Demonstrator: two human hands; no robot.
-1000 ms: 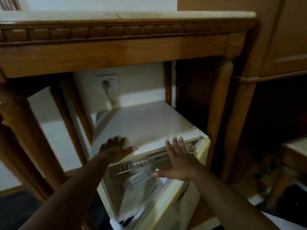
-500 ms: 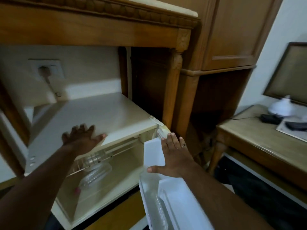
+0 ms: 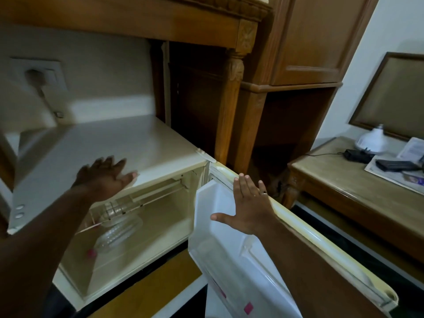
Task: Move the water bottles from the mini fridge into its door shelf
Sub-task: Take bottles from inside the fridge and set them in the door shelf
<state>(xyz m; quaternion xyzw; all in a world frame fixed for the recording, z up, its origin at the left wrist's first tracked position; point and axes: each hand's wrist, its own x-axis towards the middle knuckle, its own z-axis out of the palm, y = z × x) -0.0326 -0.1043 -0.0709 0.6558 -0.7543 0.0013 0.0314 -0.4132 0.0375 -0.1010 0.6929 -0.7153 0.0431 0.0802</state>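
A clear ribbed bottle [image 3: 119, 230] with a pink cap lies on its side inside the open fridge [image 3: 146, 228], on the floor of the cavity under the wire shelf; what seems a second bottle lies above it on that shelf, though blur makes this uncertain. The left hand [image 3: 107, 177] lies flat, fingers spread, on the fridge top at its front edge, gripping nothing. The right hand [image 3: 249, 206], fingers splayed and empty, presses against the inner face of the door [image 3: 231, 271] near its top edge.
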